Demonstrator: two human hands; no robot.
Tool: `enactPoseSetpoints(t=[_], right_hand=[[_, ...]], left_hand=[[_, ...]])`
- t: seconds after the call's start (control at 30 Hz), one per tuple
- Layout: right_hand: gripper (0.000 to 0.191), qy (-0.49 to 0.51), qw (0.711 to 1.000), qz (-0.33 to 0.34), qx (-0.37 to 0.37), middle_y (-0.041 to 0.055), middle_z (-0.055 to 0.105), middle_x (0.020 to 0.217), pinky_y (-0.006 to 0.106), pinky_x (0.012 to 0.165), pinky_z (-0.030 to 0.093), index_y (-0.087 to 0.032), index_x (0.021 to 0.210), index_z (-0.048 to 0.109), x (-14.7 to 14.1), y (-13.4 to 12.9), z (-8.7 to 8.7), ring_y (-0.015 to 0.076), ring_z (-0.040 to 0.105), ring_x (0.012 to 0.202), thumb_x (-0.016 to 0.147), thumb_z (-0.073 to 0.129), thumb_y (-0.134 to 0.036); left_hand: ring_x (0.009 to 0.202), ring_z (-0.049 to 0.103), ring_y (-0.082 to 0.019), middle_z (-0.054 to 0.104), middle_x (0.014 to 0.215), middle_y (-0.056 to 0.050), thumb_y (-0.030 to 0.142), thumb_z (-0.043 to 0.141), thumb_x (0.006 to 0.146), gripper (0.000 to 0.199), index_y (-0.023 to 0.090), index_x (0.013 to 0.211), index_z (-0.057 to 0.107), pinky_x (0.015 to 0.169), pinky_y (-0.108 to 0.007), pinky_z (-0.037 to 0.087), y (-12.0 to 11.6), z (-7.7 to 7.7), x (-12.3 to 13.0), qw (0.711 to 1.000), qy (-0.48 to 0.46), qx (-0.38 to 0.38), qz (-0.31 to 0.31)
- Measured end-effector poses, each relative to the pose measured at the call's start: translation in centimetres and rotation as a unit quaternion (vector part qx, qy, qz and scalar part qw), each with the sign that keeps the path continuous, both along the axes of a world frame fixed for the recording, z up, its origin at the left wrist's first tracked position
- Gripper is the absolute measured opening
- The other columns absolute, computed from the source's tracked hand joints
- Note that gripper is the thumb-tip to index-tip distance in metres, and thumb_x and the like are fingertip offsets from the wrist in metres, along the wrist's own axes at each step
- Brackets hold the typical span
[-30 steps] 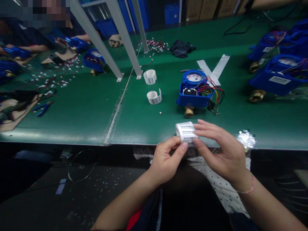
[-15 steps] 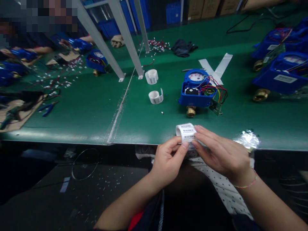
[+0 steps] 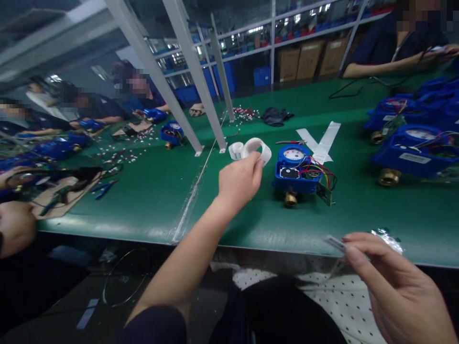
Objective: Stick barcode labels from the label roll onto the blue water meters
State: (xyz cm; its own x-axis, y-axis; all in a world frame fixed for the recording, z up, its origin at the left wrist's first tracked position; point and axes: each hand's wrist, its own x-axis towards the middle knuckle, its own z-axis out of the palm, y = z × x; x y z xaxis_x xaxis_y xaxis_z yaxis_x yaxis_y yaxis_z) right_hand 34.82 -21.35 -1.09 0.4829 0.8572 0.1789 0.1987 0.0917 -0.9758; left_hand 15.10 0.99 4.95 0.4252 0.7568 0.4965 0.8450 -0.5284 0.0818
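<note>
My left hand [image 3: 239, 180] reaches over the green bench with its fingers closed on a white label roll [image 3: 257, 147]. Just left of that roll, a smaller white label roll [image 3: 236, 150] rests on the bench. Near the bench's front edge, my right hand [image 3: 385, 267] pinches a small barcode label [image 3: 335, 242] between thumb and fingertips. Between the hands sits a blue meter [image 3: 297, 168] with a round dial, loose coloured wires and a brass fitting. White strips [image 3: 322, 144] lie crossed behind it.
Grey posts [image 3: 195, 71] stand on the green bench [image 3: 201, 210]. More blue meters [image 3: 412, 150] are at the right. A dark cloth [image 3: 276, 116], blue pliers [image 3: 103, 189] and scattered connectors [image 3: 124, 150] lie about. Several people sit around the bench, and a person's hand [image 3: 16, 224] is at the left.
My left hand has carried the roll forward to the other rolls. My right hand has moved away to the right and now holds a single label. The view has tilted up.
</note>
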Motion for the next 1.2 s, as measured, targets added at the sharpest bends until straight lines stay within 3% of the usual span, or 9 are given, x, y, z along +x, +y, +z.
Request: enactPoseSetpoints(t=[0.13, 0.23, 0.33, 0.43, 0.57, 0.7, 0.87, 1.0, 1.2], right_hand=[[0.022, 0.076, 0.996, 0.003, -0.051, 0.0008, 0.067, 0.112, 0.01, 0.087, 0.053, -0.027, 0.091, 0.075, 1.1, -1.3, -2.2, 0.0148, 0.064, 0.105, 0.081, 0.082, -0.045], [0.028, 0.107, 0.99, -0.011, -0.089, 0.0023, 0.068, 0.11, 0.012, 0.081, 0.056, -0.027, 0.091, 0.077, 1.8, -2.2, -2.9, 0.0167, 0.066, 0.098, 0.074, 0.086, -0.048], [0.033, 0.139, 0.983, -0.046, -0.114, 0.0032, 0.068, 0.11, 0.013, 0.077, 0.057, -0.027, 0.089, 0.078, 2.5, -2.9, -2.9, 0.0183, 0.065, 0.097, 0.069, 0.088, -0.052], [0.036, 0.173, 0.974, -0.071, -0.127, 0.0038, 0.068, 0.108, 0.012, 0.074, 0.056, -0.027, 0.085, 0.078, 2.7, -3.0, -2.8, 0.0194, 0.063, 0.099, 0.067, 0.088, -0.055], [0.035, 0.198, 0.969, -0.052, -0.137, 0.0038, 0.067, 0.111, 0.012, 0.076, 0.054, -0.026, 0.086, 0.076, 2.3, -2.4, -2.7, 0.0193, 0.061, 0.103, 0.071, 0.086, -0.056], [0.034, 0.203, 0.971, -0.019, -0.123, 0.0039, 0.067, 0.11, 0.014, 0.078, 0.053, -0.025, 0.089, 0.074, 1.5, -1.6, -2.5, 0.0179, 0.061, 0.1, 0.076, 0.083, -0.054], [0.027, 0.144, 0.988, 0.001, -0.064, 0.0057, 0.065, 0.112, 0.022, 0.078, 0.055, -0.023, 0.088, 0.071, 1.2, -1.1, -2.5, 0.0208, 0.062, 0.102, 0.084, 0.079, -0.049], [0.018, 0.069, 0.998, -0.001, 0.002, 0.0034, 0.063, 0.114, 0.026, 0.09, 0.052, -0.024, 0.092, 0.069, 1.7, 0.1, -1.0, 0.0195, 0.062, 0.106, 0.091, 0.073, -0.041], [0.012, -0.028, 0.995, 0.005, 0.1, 0.004, 0.061, 0.115, 0.029, 0.094, 0.052, -0.025, 0.089, 0.07, 2.0, 3.2, 4.9, 0.02, 0.06, 0.111, 0.093, 0.072, -0.037]], left_hand=[[0.101, 0.071, -0.03, 0.074, 0.11, -0.013, 0.031, 0.045, 0.101, 0.032, 0.021, 0.122, 0.067, 0.082, -0.038, 0.053, 8.0, 0.5, 3.2, 0.985, 0.133, -0.107, 0.021], [0.101, 0.071, -0.031, 0.075, 0.108, -0.015, 0.031, 0.056, 0.094, 0.025, 0.018, 0.11, 0.072, 0.084, -0.039, 0.054, 10.1, 0.0, 4.5, 0.979, 0.154, -0.136, 0.011], [0.106, 0.069, -0.032, 0.073, 0.114, -0.014, 0.028, 0.052, 0.096, 0.03, 0.018, 0.119, 0.068, 0.087, -0.042, 0.054, 8.1, 0.1, 4.1, 0.983, 0.147, -0.112, 0.002], [0.111, 0.067, -0.028, 0.07, 0.122, -0.009, 0.019, 0.044, 0.096, 0.036, 0.022, 0.128, 0.06, 0.092, -0.042, 0.053, 3.5, 0.4, 2.5, 0.997, 0.06, -0.038, -0.04], [0.133, 0.056, -0.022, 0.064, 0.139, -0.007, 0.006, 0.054, 0.081, 0.053, 0.019, 0.133, 0.056, 0.115, -0.039, 0.043, -0.9, -0.7, 0.8, 0.973, -0.018, -0.005, -0.23], [0.147, 0.043, -0.025, 0.057, 0.149, -0.01, 0.004, 0.058, 0.081, 0.062, 0.015, 0.142, 0.051, 0.125, -0.048, 0.031, 0.0, -3.5, 2.0, 0.952, 0.036, 0.002, -0.305], [0.139, 0.052, -0.025, 0.064, 0.139, -0.015, 0.014, 0.061, 0.087, 0.046, 0.01, 0.133, 0.059, 0.118, -0.042, 0.041, 2.6, -4.9, 3.8, 0.947, 0.004, 0.022, -0.319], [0.13, 0.057, -0.025, 0.066, 0.134, -0.013, 0.018, 0.065, 0.082, 0.046, 0.013, 0.128, 0.062, 0.113, -0.04, 0.046, 1.2, -2.9, 4.4, 0.955, -0.017, -0.01, -0.297], [0.101, 0.067, -0.027, 0.072, 0.109, -0.009, 0.026, 0.071, 0.074, 0.039, 0.018, 0.111, 0.064, 0.089, -0.039, 0.054, -3.9, 2.6, 3.5, 0.967, -0.036, -0.054, -0.245]])
